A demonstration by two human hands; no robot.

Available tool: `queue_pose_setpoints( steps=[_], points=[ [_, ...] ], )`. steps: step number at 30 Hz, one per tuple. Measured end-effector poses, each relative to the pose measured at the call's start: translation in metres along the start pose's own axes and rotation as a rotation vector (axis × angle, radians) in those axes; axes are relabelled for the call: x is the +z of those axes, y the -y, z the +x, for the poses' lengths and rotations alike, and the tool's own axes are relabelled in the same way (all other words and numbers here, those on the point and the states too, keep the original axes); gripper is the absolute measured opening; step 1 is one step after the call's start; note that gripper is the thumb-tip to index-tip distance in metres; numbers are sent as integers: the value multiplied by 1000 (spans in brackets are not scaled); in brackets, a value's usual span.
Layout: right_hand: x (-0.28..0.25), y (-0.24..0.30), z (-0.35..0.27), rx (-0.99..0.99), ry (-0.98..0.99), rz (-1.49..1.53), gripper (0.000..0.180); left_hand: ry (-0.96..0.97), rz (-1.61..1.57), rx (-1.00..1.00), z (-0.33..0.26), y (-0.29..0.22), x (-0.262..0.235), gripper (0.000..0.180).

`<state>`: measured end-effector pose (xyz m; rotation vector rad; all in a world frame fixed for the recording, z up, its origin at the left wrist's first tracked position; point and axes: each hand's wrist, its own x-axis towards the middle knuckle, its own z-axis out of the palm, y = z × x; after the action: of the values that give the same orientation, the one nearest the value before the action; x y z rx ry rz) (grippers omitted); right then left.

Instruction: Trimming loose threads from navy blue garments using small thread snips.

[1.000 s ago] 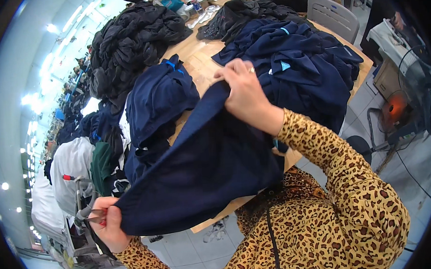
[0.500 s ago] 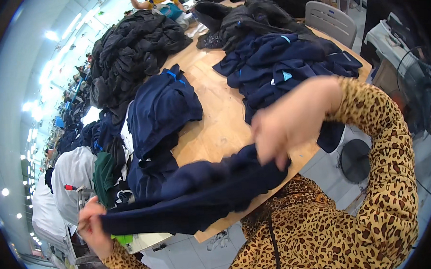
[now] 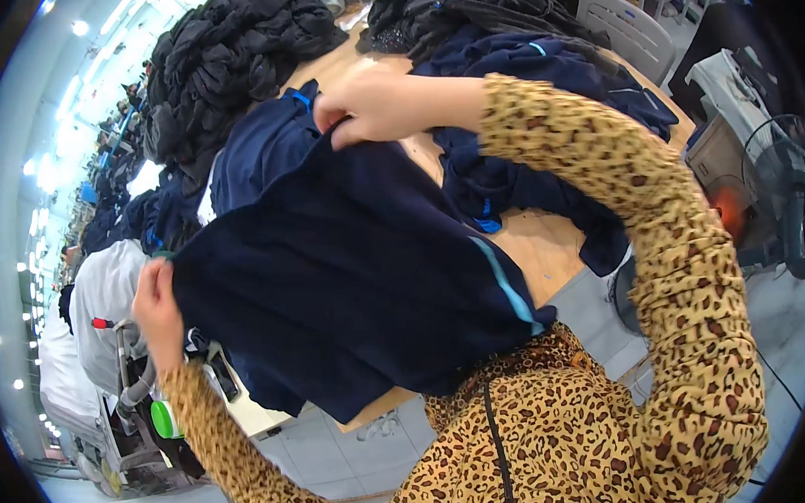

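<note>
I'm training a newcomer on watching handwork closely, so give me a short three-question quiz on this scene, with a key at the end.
1. True or false: a grey chair stands by the far right side of the wooden table.

2. What colour is the stripe near the right edge of the held navy garment?
A) red
B) light blue
C) yellow

3. Fill in: of the left grip and the right grip, both on the garment, the ____ one is higher in the picture.

Key: 1, true; 2, B; 3, right.
</note>
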<state>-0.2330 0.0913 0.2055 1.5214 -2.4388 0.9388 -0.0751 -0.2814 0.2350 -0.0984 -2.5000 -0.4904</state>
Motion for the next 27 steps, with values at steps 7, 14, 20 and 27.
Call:
queue_pose_setpoints(
  steps=[7,14,20,27],
  points=[
    [73,-32,-81,12,-170,-278,19,114,22,130,-86,-38,97,9],
    [137,17,-267,364,194,325,28,772,-297,-32,-272,-100,143,31],
    [175,26,-280,1023,-62,777,28,518,-1041,-892,-288,-72,141,7],
    [185,19,-251,1469,-167,1159,36,267,-1110,-1448,-260,-53,148,13]
  ],
)
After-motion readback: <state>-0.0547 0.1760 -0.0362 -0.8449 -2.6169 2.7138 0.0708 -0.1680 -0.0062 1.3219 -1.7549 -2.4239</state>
